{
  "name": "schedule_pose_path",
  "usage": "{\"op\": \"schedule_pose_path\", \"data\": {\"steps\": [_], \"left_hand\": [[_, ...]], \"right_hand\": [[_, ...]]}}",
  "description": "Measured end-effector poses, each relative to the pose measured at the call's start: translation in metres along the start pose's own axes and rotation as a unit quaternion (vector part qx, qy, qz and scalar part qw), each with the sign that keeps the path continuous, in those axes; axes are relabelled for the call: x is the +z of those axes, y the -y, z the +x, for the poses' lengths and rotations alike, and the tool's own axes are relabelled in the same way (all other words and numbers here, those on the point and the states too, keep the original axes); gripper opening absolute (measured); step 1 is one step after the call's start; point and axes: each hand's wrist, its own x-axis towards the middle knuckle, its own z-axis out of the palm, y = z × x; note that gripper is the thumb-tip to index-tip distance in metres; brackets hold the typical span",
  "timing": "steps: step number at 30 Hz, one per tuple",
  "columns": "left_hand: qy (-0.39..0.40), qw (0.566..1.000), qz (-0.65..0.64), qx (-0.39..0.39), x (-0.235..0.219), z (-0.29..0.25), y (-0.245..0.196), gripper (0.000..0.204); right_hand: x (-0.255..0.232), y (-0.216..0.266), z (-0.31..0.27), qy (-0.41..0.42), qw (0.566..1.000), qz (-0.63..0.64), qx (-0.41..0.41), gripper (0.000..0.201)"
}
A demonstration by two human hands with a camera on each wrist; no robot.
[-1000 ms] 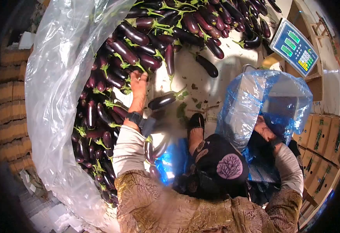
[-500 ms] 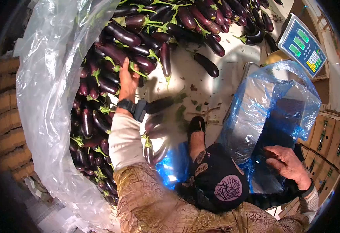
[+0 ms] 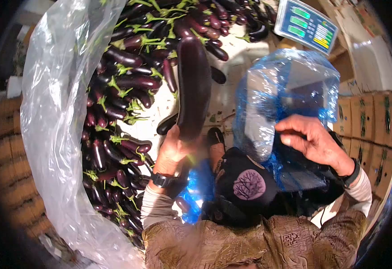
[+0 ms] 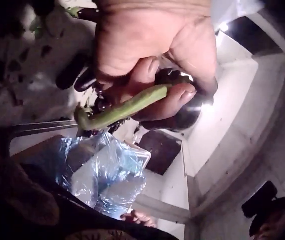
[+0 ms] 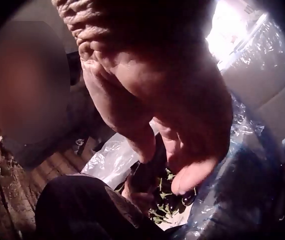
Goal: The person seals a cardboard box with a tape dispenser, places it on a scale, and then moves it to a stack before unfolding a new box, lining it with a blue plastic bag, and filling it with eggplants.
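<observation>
My left hand [image 3: 172,145] grips a large dark purple eggplant [image 3: 193,85] near its stem end, its body pointing up and away from me. In the left wrist view, the green stem [image 4: 127,107] sticks out across the curled fingers. A heap of eggplants [image 3: 115,107] with green caps spreads on the left and far side of that hand. My right hand [image 3: 310,139] hovers over the near part of a box lined with a blue plastic bag [image 3: 261,103]. Its fingers are loosely bent, with nothing between them in the right wrist view.
Beyond the bag stands a scale display [image 3: 305,24] with lit green readouts. A clear plastic sheet [image 3: 54,116] borders the heap on the left. Stacked cardboard boxes [image 3: 368,116] line the right side. My knee [image 3: 245,186] lies between the hands, beside a blue bag [image 3: 193,195].
My left hand has drawn an eggplant from the heap and brought it nearer my body. The right hand has come out of the bagged box and now hangs above it.
</observation>
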Motion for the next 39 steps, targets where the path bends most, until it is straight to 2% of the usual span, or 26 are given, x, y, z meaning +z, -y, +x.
{"op": "schedule_pose_path", "data": {"steps": [1, 2, 3, 5, 6, 7, 9, 10, 11, 12, 13, 14, 15, 17, 18, 19, 20, 21, 23, 25, 29, 33, 35, 37, 39], "left_hand": [[-0.023, 0.993, 0.115, 0.003, 0.019, -0.003, -0.009, 0.078], [-0.046, 0.972, 0.229, 0.0, 0.046, -0.005, -0.021, 0.075], [-0.041, 0.972, 0.232, -0.011, 0.061, -0.004, -0.028, 0.075], [0.036, 0.887, 0.458, -0.056, 0.081, 0.004, -0.038, 0.057], [0.072, 0.885, 0.455, -0.065, 0.095, 0.011, -0.037, 0.056], [0.107, 0.883, 0.451, -0.074, 0.109, 0.018, -0.036, 0.056], [0.272, 0.797, 0.54, -0.006, 0.137, 0.03, -0.031, 0.054], [0.188, 0.831, 0.512, -0.114, 0.16, 0.024, -0.036, 0.07], [0.178, 0.844, 0.5, -0.079, 0.166, 0.027, -0.038, 0.062], [0.17, 0.855, 0.489, -0.044, 0.172, 0.03, -0.039, 0.054], [0.154, 0.848, 0.507, -0.015, 0.175, 0.035, -0.042, 0.048], [0.153, 0.837, 0.519, 0.085, 0.167, 0.042, -0.035, 0.04], [0.158, 0.837, 0.517, 0.083, 0.158, 0.045, -0.03, 0.04], [0.038, 0.734, 0.641, 0.222, 0.141, 0.05, -0.025, 0.039], [0.01, 0.772, 0.602, 0.202, 0.132, 0.05, -0.021, 0.037], [-0.019, 0.807, 0.562, 0.18, 0.122, 0.049, -0.017, 0.035], [-0.028, 0.829, 0.543, 0.134, 0.11, 0.049, -0.016, 0.033], [-0.023, 0.829, 0.543, 0.132, 0.1, 0.05, -0.007, 0.033], [-0.056, 0.866, 0.49, 0.089, 0.079, 0.05, 0.012, 0.034], [-0.046, 0.851, 0.517, 0.08, 0.07, 0.051, 0.028, 0.036], [-0.047, 0.873, 0.483, 0.046, 0.053, 0.054, 0.055, 0.036], [-0.063, 0.885, 0.46, 0.014, 0.018, 0.056, 0.078, 0.035], [-0.066, 0.89, 0.451, 0.011, 0.006, 0.053, 0.089, 0.034], [-0.098, 0.9, 0.425, -0.004, -0.002, 0.049, 0.1, 0.032], [-0.118, 0.908, 0.402, -0.007, -0.011, 0.045, 0.116, 0.03]], "right_hand": [[-0.003, 0.005, -0.003, -0.05, 0.997, -0.038, -0.034, 0.029], [-0.007, 0.017, -0.007, -0.117, 0.972, -0.177, -0.101, 0.034], [-0.012, 0.028, -0.011, -0.143, 0.931, -0.296, -0.161, 0.04], [-0.019, 0.051, -0.018, -0.128, 0.867, -0.429, -0.22, 0.05], [-0.02, 0.06, -0.021, -0.11, 0.836, -0.482, -0.237, 0.052], [-0.02, 0.055, -0.022, -0.088, 0.828, -0.498, -0.242, 0.058], [-0.023, 0.051, -0.029, -0.067, 0.82, -0.516, -0.239, 0.064], [-0.027, 0.052, -0.036, -0.01, 0.842, -0.518, -0.152, 0.068], [-0.033, 0.05, -0.042, 0.047, 0.854, -0.513, -0.066, 0.073], [-0.041, 0.041, -0.052, 0.019, 0.883, -0.463, -0.074, 0.08], [-0.045, 0.039, -0.066, 0.017, 0.883, -0.464, -0.069, 0.08], [-0.049, 0.039, -0.083, 0.043, 0.923, -0.383, 0.021, 0.079], [-0.052, 0.039, -0.099, 0.066, 0.947, -0.294, 0.112, 0.077], [-0.056, 0.032, -0.129, 0.025, 0.971, -0.144, 0.19, 0.076], [-0.054, 0.028, -0.144, -0.003, 0.965, -0.115, 0.237, 0.076], [-0.053, 0.026, -0.15, -0.005, 0.963, -0.112, 0.243, 0.076], [-0.052, 0.024, -0.155, -0.033, 0.957, 0.013, 0.288, 0.074], [-0.051, 0.021, -0.16, -0.059, 0.934, 0.138, 0.325, 0.073], [-0.047, 0.007, -0.16, -0.05, 0.937, 0.125, 0.322, 0.073], [-0.04, 0.003, -0.149, -0.092, 0.926, 0.108, 0.35, 0.076], [-0.031, -0.002, -0.124, -0.114, 0.887, 0.312, 0.321, 0.088], [-0.006, -0.083, -0.077, -0.12, 0.877, 0.289, 0.366, 0.086], [0.006, -0.104, -0.058, -0.191, 0.866, 0.3, 0.353, 0.087], [0.014, -0.156, -0.045, -0.163, 0.865, 0.317, 0.352, 0.094], [0.022, -0.164, -0.028, -0.158, 0.874, 0.222, 0.402, 0.098]]}}
